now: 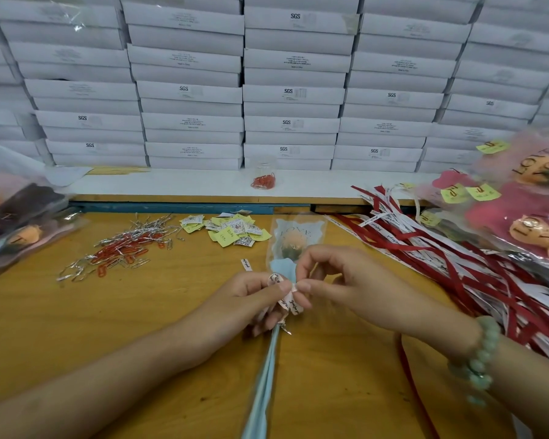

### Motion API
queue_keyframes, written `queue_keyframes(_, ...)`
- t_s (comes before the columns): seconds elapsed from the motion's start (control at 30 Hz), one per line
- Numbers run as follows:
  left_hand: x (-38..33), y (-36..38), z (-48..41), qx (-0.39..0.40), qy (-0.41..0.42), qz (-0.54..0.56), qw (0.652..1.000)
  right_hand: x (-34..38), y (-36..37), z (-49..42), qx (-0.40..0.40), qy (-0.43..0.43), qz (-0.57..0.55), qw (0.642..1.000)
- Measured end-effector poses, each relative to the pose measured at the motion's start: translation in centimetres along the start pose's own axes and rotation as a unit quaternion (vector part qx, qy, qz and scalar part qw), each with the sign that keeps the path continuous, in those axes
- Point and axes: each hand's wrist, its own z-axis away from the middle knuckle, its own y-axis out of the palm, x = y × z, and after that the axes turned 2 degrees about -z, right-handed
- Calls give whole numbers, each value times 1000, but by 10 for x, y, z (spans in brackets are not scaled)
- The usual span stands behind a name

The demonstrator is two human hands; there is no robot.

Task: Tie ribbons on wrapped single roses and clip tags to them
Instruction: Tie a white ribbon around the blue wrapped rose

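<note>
Head view, left hand [251, 296] and right hand [339, 280] pinching ribbon [287, 299] on wrapped rose [293, 245], clear jar [262, 166] holding red clips [263, 182]

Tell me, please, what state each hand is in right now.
Left hand: closed, pinching the ribbon at the wrapped rose stem.
Right hand: closed, pinching the same ribbon.

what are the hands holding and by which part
The left hand and right hand each pinch the ribbon at its bow on the rose stem.
</note>
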Motion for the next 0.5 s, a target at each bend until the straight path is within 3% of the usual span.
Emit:
queue_keyframes(0.2, 4, -2, -2, -28, 5, 82, 996, -2, 1, 1, -12, 9, 3, 1000)
queue_keyframes(0.37, 7, -4, -5, -61, 1, 184, 981, -1, 2, 1, -38, 0, -59, 998)
queue_keyframes(0.5, 8, -6, -4, -70, 8, 190, 979, -3, 13, 1, -68, -20, -127, 989)
